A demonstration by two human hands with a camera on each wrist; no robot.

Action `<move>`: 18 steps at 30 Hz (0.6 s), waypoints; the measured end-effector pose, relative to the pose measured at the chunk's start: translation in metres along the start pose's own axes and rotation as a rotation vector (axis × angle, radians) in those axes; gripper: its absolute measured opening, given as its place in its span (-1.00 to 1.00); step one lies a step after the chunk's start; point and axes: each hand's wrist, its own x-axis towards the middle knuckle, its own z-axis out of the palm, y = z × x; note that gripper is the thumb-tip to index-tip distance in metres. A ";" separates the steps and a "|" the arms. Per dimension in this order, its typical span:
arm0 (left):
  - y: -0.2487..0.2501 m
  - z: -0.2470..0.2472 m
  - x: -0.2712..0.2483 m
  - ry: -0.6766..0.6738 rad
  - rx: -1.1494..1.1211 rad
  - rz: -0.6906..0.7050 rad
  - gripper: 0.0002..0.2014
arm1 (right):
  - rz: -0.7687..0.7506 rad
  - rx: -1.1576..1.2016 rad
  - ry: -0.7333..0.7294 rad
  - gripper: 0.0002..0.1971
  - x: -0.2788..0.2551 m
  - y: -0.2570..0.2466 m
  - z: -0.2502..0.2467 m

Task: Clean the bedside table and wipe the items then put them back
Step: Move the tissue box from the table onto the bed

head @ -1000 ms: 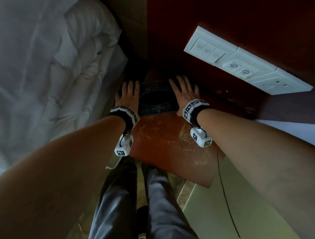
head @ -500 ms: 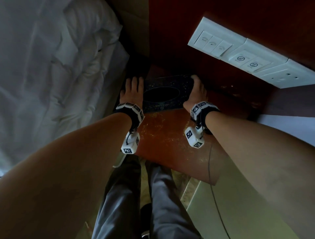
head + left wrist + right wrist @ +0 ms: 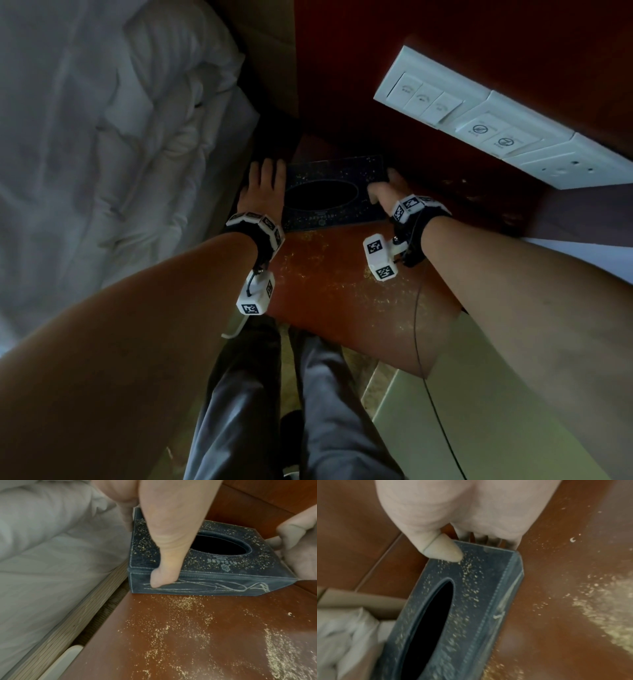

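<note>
- We judge the task to be at its very start: the bedside table (image 3: 342, 294) is strewn with pale crumbs or grit, and nothing looks wiped yet.
- The dark tissue box (image 3: 334, 192) sits at the far edge of the table top, near the wall, its lid speckled with the same grit.
- Our left hand (image 3: 262, 186) grips the box's left end, thumb (image 3: 164, 566) hooked down over the near side, fingers on the far side.
- Our right hand (image 3: 385, 192) clamps the right end, thumb (image 3: 443, 550) pressed on the lid, fingers curled down behind.
- The box's oval opening (image 3: 221, 545) shows only black; we cannot tell whether any tissue is inside.
- Left to do, as we read it: lift the box off, clear the grit, wipe box and table, return it. No cloth is in view.
- The white bedding (image 3: 102, 137) lies to the left, the switch panel (image 3: 479, 120) at far right on the wall.
</note>
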 end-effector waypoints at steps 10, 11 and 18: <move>-0.006 -0.007 -0.011 -0.029 -0.059 0.046 0.44 | 0.060 0.304 -0.115 -0.43 0.029 0.016 -0.014; -0.008 -0.010 -0.013 -0.019 -0.070 0.047 0.44 | 0.064 0.320 -0.109 -0.45 0.020 0.012 -0.016; -0.016 -0.031 -0.045 0.059 -0.079 0.091 0.43 | -0.012 0.370 -0.049 -0.70 -0.060 -0.025 -0.026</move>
